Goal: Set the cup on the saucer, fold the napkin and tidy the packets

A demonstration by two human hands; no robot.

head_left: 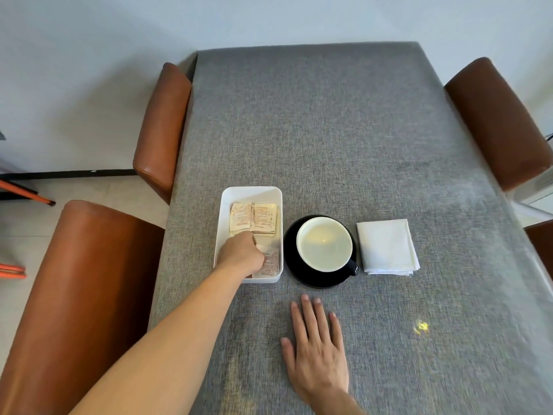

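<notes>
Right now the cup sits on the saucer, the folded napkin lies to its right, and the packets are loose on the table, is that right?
Not quite. The head view shows the packets inside the white tray, not loose on the table. The cup does sit on the saucer, folded napkin to its right.

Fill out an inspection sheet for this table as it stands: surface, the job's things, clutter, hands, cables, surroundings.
Surface: table under a grey woven cloth.
Job's things: cup stands on the black saucer; napkin lies folded, to the right of the saucer; packets lie in the white tray.
Clutter: nothing seen.
Hands: left hand reaches into the tray, fingers curled down among the packets, grip hidden; right hand rests flat on the cloth, near the saucer.
Cables: nothing seen on the table.
Surroundings: brown chairs on both sides, pale wall behind.
</notes>
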